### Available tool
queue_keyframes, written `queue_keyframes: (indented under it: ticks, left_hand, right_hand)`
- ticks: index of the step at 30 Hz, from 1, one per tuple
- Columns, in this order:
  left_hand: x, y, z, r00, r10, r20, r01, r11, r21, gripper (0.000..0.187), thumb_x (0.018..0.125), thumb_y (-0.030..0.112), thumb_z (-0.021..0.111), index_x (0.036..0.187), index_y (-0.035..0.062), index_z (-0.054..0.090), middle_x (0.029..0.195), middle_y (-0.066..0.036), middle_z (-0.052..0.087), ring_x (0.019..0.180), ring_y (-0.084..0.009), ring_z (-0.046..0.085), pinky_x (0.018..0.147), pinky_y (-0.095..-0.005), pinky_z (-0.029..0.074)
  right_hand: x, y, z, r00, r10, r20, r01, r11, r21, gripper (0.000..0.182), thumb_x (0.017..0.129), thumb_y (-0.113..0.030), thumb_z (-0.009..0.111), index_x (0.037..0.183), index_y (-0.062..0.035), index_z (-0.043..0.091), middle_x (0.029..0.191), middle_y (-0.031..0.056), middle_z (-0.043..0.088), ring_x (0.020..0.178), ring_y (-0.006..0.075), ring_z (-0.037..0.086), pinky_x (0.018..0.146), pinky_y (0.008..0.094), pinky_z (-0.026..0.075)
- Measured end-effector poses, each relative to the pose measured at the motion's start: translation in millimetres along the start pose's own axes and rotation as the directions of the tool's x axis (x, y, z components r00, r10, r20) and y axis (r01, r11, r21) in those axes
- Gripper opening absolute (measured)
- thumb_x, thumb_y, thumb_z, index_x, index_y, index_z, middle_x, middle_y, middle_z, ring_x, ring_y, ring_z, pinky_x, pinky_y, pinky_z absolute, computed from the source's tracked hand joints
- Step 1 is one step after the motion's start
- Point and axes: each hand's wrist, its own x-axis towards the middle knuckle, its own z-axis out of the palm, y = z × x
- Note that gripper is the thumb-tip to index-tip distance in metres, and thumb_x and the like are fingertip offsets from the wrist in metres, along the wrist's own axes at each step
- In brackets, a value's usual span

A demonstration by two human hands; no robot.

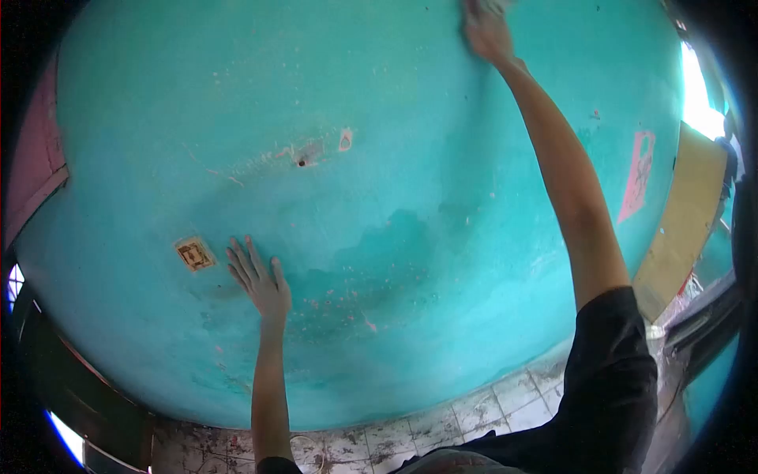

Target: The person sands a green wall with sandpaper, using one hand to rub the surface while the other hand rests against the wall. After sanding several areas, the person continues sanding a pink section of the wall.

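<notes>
Pink panel: far left, its edge meeting the wall. The teal wall stands in front of both hands, spanning most of the view.
Box: square, recessed, set slightly askew in the wall; just left of the left hand's fingertips, apart from them.
Left hand: low on the wall, palm side towards it, apparently flat against it. Fingers extended and slightly parted, thumb out to the right; nothing seen gripped. Hand and fingers point up, leaning left.
Hole: up and a little right of the left hand, in a scraped strip whose long axis climbs gently rightward. Left hand is the nearer of the two.
Stain: darker teal, right of the left hand, below the right hand; nearer the left.
Right hand: high on the wall, at the upper edge of the view, well apart from the left hand, up and right of it. Blurred and partly cut off; finger state, and anything under the palm, cannot be told.
Right forearm: long axis runs from the sleeve up and left to the hand.
Pink mark: on the wall, right of the right forearm, touched by neither hand.
Board: tan, at the wall's right side.
</notes>
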Motion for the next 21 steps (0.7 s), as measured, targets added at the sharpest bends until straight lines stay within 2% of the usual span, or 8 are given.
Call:
queue_keyframes:
  ticks: [4, 6, 7, 11, 14, 15, 16, 21]
  left_hand:
    - [-9, 53, 12, 0.999, 0.039, 0.036, -0.036, 0.997, -0.069, 0.062, 0.108, 0.042, 0.037, 0.161, 0.0107, 0.031, 0.169, -0.016, 0.019, 0.156, -0.0416, 0.013, 0.123, -0.0624, 0.005]
    - [-4, 82, 23, 0.95, 0.24, 0.201, -0.208, 0.963, -0.17, 0.06, 0.107, 0.04, 0.042, 0.161, 0.0134, 0.033, 0.17, -0.016, 0.018, 0.156, -0.0426, 0.012, 0.122, -0.0651, 0.002]
    - [2, 101, 31, 0.955, 0.231, 0.187, -0.199, 0.964, -0.174, 0.06, 0.107, 0.04, 0.042, 0.161, 0.0134, 0.033, 0.17, -0.016, 0.018, 0.156, -0.0426, 0.012, 0.122, -0.0651, 0.002]
    - [5, 133, 43, 0.965, 0.226, 0.133, -0.222, 0.974, -0.038, 0.056, 0.108, 0.038, 0.04, 0.16, 0.0168, 0.036, 0.17, -0.018, 0.016, 0.156, -0.0421, 0.01, 0.122, -0.0648, 0.002]
    - [-6, 118, 41, 0.959, 0.213, 0.188, -0.205, 0.977, -0.063, 0.055, 0.107, 0.038, 0.043, 0.159, 0.0194, 0.039, 0.169, -0.017, 0.018, 0.156, -0.0413, 0.013, 0.122, -0.0648, 0.002]
    - [-10, 108, 36, 0.942, 0.215, 0.257, -0.199, 0.976, -0.084, 0.055, 0.106, 0.038, 0.045, 0.159, 0.0211, 0.04, 0.169, -0.015, 0.021, 0.156, -0.0408, 0.016, 0.122, -0.0649, 0.004]
    - [-15, 96, 31, 0.941, 0.211, 0.265, -0.197, 0.977, -0.078, 0.055, 0.106, 0.038, 0.045, 0.159, 0.0211, 0.04, 0.169, -0.015, 0.021, 0.156, -0.0408, 0.016, 0.122, -0.0649, 0.004]
    - [-47, 96, 33, 0.97, 0.064, 0.236, -0.06, 0.998, -0.024, 0.061, 0.107, 0.038, 0.044, 0.162, 0.0174, 0.031, 0.17, -0.019, 0.011, 0.157, -0.0418, 0.008, 0.121, -0.0663, 0.007]
  right_hand:
    - [2, -42, 58, 0.98, 0.162, -0.12, -0.173, 0.98, -0.096, 0.045, 0.092, -0.02, 0.049, 0.134, -0.0066, 0.062, 0.143, 0.0189, 0.057, 0.139, 0.0401, 0.045, 0.122, 0.0492, 0.027]
    - [-25, -132, 52, 0.944, -0.146, 0.297, 0.249, 0.905, -0.346, 0.061, 0.092, -0.016, 0.049, 0.153, -0.0151, 0.045, 0.157, 0.0163, 0.045, 0.145, 0.0394, 0.039, 0.123, 0.0493, 0.028]
    - [-32, -143, 109, 0.889, -0.432, -0.152, 0.449, 0.887, 0.105, 0.055, 0.093, -0.018, 0.051, 0.146, -0.0026, 0.049, 0.155, 0.021, 0.045, 0.147, 0.0344, 0.039, 0.125, 0.0464, 0.025]
    - [-34, -141, 64, 0.831, -0.556, 0.018, 0.532, 0.804, 0.263, 0.054, 0.096, -0.018, 0.049, 0.149, -0.0069, 0.046, 0.156, 0.0163, 0.044, 0.145, 0.03, 0.041, 0.122, 0.0421, 0.031]
    - [-6, -24, 63, 0.89, -0.456, -0.014, 0.454, 0.889, -0.061, 0.05, 0.095, -0.021, 0.051, 0.144, -0.0141, 0.052, 0.152, 0.0127, 0.05, 0.143, 0.0325, 0.044, 0.117, 0.0444, 0.038]
    - [4, 8, 43, 0.978, -0.118, 0.17, 0.126, 0.991, -0.04, 0.058, 0.091, -0.018, 0.056, 0.148, -0.0093, 0.049, 0.152, 0.0154, 0.049, 0.144, 0.0364, 0.041, 0.12, 0.0483, 0.033]
    - [6, 3, 2, 0.989, 0.116, 0.093, -0.139, 0.941, 0.307, 0.054, 0.109, -0.027, 0.032, 0.158, -0.0034, 0.033, 0.165, 0.0174, 0.031, 0.155, 0.029, 0.022, 0.127, 0.0396, 0.015]
    - [-55, -26, 26, 0.954, 0.209, -0.215, -0.187, 0.975, 0.116, 0.056, 0.109, -0.027, 0.039, 0.157, 0.0023, 0.03, 0.164, 0.0206, 0.029, 0.154, 0.0331, 0.023, 0.126, 0.0436, 0.021]
